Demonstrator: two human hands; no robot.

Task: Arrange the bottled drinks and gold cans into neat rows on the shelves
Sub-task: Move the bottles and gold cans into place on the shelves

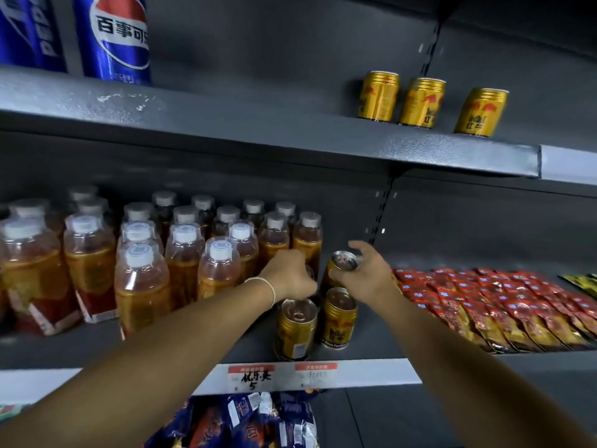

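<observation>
The right hand point(363, 278) curls round an upright gold metal can point(345, 260), its axis vertical, just behind two standing gold cans point(338, 318) nearer the person, while the left hand point(287, 276) beside it grips a mostly hidden second can point(309, 273).

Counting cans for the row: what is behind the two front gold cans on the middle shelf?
The right hand grips one gold can; the left hand covers a second can, only its rim edge showing.

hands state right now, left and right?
Left hand: grips a mostly hidden can.
Right hand: grips an upright gold can by its top.
</observation>
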